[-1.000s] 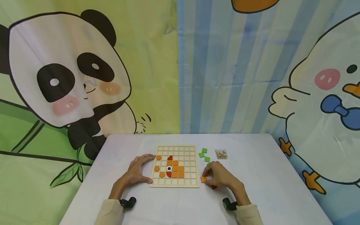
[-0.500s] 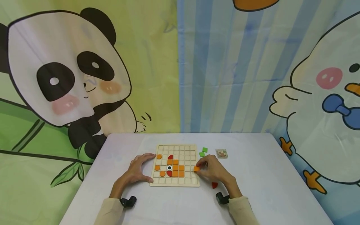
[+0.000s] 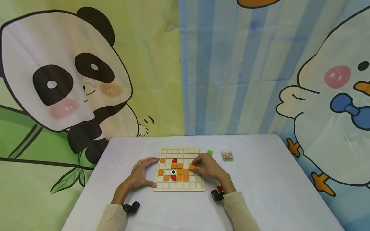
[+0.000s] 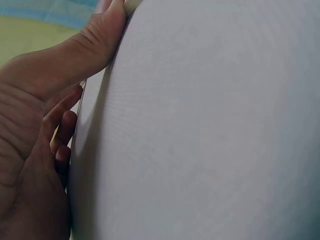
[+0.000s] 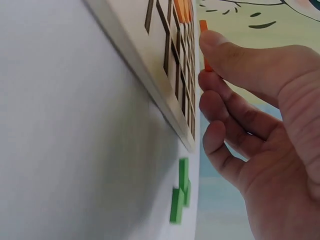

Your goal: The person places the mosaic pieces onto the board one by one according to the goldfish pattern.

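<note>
A wooden grid board (image 3: 179, 189) lies on the table, holding several orange square tiles (image 3: 180, 172), orange discs (image 3: 160, 172), a round eye tile (image 3: 173, 172) and two red curved pieces (image 3: 174, 161). My left hand (image 3: 139, 175) rests along the board's left edge, thumb near the front corner and fingertips near the upper edge. My right hand (image 3: 208, 166) pinches an orange square tile (image 3: 192, 167) between thumb and forefinger over the right part of the grid. In the right wrist view this tile (image 5: 203, 26) shows edge-on at the fingertips.
Several green tiles (image 5: 176, 205) lie beyond the board's right side, mostly behind my right hand in the head view. A small patterned card (image 3: 227, 156) is farther right. A red piece (image 3: 220, 189) lies beside my right wrist. A cartoon curtain (image 3: 231, 64) hangs behind the table.
My right hand has picked up the orange square tile from the table right of the board and carried it left and away from me over the grid. The left hand stays in place.
</note>
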Action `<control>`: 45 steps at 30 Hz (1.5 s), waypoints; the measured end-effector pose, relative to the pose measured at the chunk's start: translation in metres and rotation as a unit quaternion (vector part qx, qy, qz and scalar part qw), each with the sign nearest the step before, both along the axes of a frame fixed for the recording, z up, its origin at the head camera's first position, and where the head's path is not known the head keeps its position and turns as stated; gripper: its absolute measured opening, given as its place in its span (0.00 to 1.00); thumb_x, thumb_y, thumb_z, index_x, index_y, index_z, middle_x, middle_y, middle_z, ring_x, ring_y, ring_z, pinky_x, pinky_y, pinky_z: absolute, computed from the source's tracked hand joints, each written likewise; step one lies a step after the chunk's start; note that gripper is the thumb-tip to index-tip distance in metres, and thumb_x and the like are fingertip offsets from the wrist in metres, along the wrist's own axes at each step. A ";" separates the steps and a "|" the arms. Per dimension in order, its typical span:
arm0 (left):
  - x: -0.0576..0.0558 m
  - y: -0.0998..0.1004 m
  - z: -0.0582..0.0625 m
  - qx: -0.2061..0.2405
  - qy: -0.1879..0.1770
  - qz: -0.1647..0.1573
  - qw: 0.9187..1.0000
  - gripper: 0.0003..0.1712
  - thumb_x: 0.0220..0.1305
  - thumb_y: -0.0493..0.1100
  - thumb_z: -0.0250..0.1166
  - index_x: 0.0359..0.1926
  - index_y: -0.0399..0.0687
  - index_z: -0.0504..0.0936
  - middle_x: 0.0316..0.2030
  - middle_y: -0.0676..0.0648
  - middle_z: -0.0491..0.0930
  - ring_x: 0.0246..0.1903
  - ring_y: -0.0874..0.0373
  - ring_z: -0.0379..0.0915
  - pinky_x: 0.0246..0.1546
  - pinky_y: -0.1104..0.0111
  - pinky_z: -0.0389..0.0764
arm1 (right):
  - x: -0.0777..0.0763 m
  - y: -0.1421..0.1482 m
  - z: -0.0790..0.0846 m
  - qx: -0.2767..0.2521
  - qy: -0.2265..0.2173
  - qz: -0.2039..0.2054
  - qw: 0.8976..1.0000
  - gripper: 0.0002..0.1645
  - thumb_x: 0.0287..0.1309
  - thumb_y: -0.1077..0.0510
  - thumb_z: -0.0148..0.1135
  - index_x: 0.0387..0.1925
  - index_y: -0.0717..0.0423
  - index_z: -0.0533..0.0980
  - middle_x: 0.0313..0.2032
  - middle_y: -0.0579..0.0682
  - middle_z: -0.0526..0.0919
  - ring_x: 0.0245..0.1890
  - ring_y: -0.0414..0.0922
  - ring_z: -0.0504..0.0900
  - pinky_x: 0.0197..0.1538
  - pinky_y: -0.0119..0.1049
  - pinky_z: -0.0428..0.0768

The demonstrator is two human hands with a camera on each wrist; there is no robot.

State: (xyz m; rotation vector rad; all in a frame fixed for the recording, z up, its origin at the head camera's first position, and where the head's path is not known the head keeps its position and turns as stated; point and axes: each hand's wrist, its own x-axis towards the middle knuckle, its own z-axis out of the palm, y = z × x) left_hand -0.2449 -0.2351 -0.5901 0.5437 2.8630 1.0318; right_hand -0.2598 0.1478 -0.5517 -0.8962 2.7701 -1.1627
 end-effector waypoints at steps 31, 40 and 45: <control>-0.001 -0.001 -0.001 0.002 0.004 0.002 1.000 0.70 0.30 0.63 0.94 0.79 0.60 0.74 0.80 0.45 0.71 0.74 0.38 0.65 0.70 0.38 0.60 | -0.013 -0.022 -0.008 -0.023 -0.020 -0.005 1.000 0.10 0.64 0.67 0.76 0.47 0.63 0.91 0.41 0.54 0.94 0.36 0.42 0.88 0.43 0.35 0.86; -0.001 -0.002 -0.004 0.007 0.015 -0.007 1.000 0.71 0.28 0.63 0.94 0.78 0.58 0.75 0.79 0.44 0.72 0.72 0.39 0.66 0.69 0.38 0.60 | -0.015 -0.027 -0.013 -0.019 -0.018 -0.008 1.000 0.07 0.65 0.67 0.75 0.44 0.60 0.92 0.41 0.52 0.94 0.39 0.41 0.90 0.45 0.34 0.87; -0.003 -0.003 -0.005 0.010 -0.001 -0.002 1.000 0.71 0.29 0.62 0.94 0.79 0.61 0.74 0.81 0.46 0.70 0.74 0.39 0.64 0.70 0.40 0.59 | -0.013 -0.028 -0.011 -0.020 -0.022 -0.016 0.999 0.09 0.66 0.66 0.75 0.46 0.60 0.92 0.43 0.51 0.94 0.41 0.43 0.90 0.47 0.35 0.87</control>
